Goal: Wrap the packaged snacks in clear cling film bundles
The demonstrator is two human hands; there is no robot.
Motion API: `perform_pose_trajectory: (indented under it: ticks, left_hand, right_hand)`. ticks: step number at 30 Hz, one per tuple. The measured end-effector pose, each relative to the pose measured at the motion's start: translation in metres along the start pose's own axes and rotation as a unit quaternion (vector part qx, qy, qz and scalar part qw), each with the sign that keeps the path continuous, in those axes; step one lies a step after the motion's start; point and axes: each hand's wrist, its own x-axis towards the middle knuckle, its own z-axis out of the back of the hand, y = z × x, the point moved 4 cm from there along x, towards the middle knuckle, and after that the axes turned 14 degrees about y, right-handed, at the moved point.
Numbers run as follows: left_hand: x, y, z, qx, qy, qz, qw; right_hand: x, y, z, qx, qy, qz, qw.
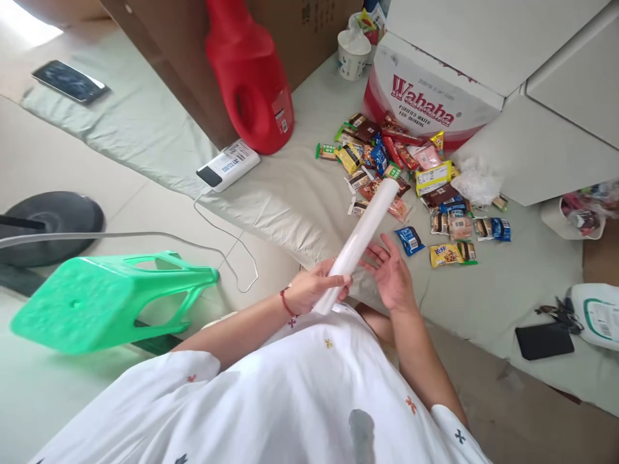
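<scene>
A white, slightly translucent roll [358,248], perhaps plastic bags or film, slants up and to the right in front of my body. Around its lower part my left hand [316,285] is closed, thumb across the top. My right hand [391,274] is beside the roll, palm up with its fingers apart; whether a fingertip touches the roll I cannot tell. Beyond the roll's far end lies a spread of small wrapped snacks [382,154] on a pale cloth [300,193]. A blue snack packet [409,240] is the one nearest my right hand.
A Wahaha carton [430,96] stands behind the snacks, near a paper cup [353,55]. To the left are a red jug [258,84], a power bank [229,166] with a cable, a phone [70,82] and a tipped green stool [97,299]. A black pouch [544,340] lies at right.
</scene>
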Motion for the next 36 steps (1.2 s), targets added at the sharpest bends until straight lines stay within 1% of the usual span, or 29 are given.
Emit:
perform_pose_trajectory:
  ticks: [2, 3, 5, 7, 12, 15, 17, 18, 19, 21, 23, 25, 27, 28, 29, 31, 33, 36]
  left_hand:
    - [0.007, 0.007, -0.003, 0.034, -0.017, -0.007, 0.999]
    - [0.009, 0.009, -0.003, 0.058, -0.031, -0.012, 0.998]
    - [0.011, 0.012, -0.003, 0.093, -0.043, -0.015, 0.995]
    - [0.012, 0.014, -0.003, 0.089, -0.029, -0.008, 0.996]
    - [0.014, 0.015, 0.003, -0.023, 0.025, 0.018, 0.999]
    - [0.016, 0.012, 0.003, -0.093, 0.091, 0.055, 0.99]
    - [0.016, 0.01, 0.0, -0.124, 0.134, 0.075, 0.98]
    - [0.016, 0.009, 0.0, -0.131, 0.147, 0.079, 0.977]
    - [0.016, 0.008, 0.0, -0.131, 0.152, 0.079, 0.977]
    - [0.017, 0.009, 0.001, -0.113, 0.143, 0.075, 0.98]
    - [0.017, 0.011, 0.003, -0.082, 0.12, 0.065, 0.987]
    - [0.016, 0.012, 0.005, -0.032, 0.089, 0.048, 0.994]
    - [0.013, 0.009, 0.005, 0.041, 0.058, 0.028, 0.997]
    - [0.012, 0.006, 0.005, 0.086, 0.043, 0.023, 0.995]
    - [0.01, 0.003, 0.004, 0.133, 0.03, 0.023, 0.99]
    - [0.007, -0.002, 0.002, 0.223, 0.008, 0.031, 0.974]
    - [0.006, -0.006, 0.001, 0.301, -0.012, 0.038, 0.953]
    - [0.007, -0.009, 0.002, 0.395, -0.053, 0.027, 0.917]
  right_hand:
    - [0.012, -0.001, -0.022, 0.012, -0.01, 0.007, 1.0]
    - [0.016, -0.001, -0.029, -0.002, -0.029, 0.008, 1.0]
    - [0.02, -0.001, -0.035, -0.034, -0.064, 0.01, 0.997]
    - [0.021, 0.001, -0.035, -0.047, -0.068, 0.013, 0.996]
    - [0.014, 0.007, -0.024, -0.04, -0.012, -0.012, 0.999]
    - [0.011, 0.01, -0.017, -0.023, -0.006, -0.007, 1.0]
    - [0.009, 0.011, -0.015, -0.002, 0.0, 0.0, 1.0]
    - [0.009, 0.011, -0.015, 0.011, 0.005, 0.003, 1.0]
    - [0.009, 0.011, -0.014, 0.026, 0.01, 0.005, 1.0]
    - [0.011, 0.011, -0.013, 0.051, 0.01, 0.007, 0.999]
    - [0.014, 0.014, -0.007, 0.059, -0.027, 0.021, 0.998]
    - [0.018, 0.021, 0.004, 0.048, -0.101, 0.052, 0.992]
    - [0.019, 0.03, 0.015, 0.035, -0.18, 0.085, 0.979]
    - [0.02, 0.034, 0.019, 0.031, -0.205, 0.093, 0.974]
    - [0.021, 0.037, 0.022, 0.028, -0.218, 0.095, 0.971]
    - [0.024, 0.041, 0.024, 0.026, -0.22, 0.092, 0.971]
    - [0.028, 0.041, 0.024, 0.031, -0.217, 0.093, 0.971]
    - [0.033, 0.038, 0.024, 0.043, -0.238, 0.119, 0.963]
